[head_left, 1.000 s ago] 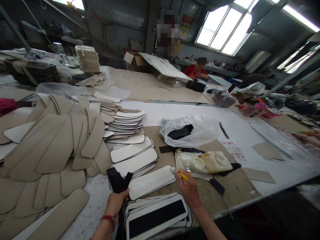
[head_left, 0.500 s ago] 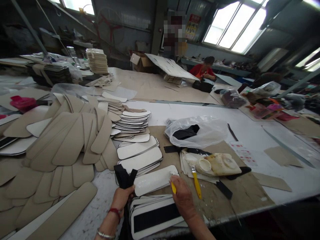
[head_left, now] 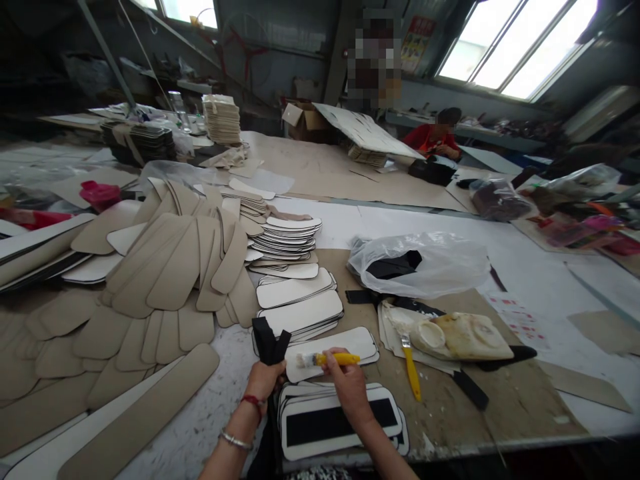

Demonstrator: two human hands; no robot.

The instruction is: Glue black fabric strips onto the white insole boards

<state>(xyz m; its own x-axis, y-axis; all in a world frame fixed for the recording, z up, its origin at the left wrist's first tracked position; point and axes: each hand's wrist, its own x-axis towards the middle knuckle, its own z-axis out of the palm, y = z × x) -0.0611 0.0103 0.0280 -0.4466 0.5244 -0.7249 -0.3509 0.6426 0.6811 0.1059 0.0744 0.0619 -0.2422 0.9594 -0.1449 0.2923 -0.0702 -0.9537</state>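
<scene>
Brush (head_left: 343, 359), pinched in the right hand (head_left: 346, 381), overlies the panel (head_left: 350, 342) on the bench (head_left: 225, 390), close to the strip (head_left: 267, 343) gripped by the left hand (head_left: 265, 380), so overrun could smear the strip.

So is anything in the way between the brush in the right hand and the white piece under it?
Nothing visible. The brush in the right hand seems to touch the white piece. The left hand, gripping black strips, is beside it, not between.
</scene>
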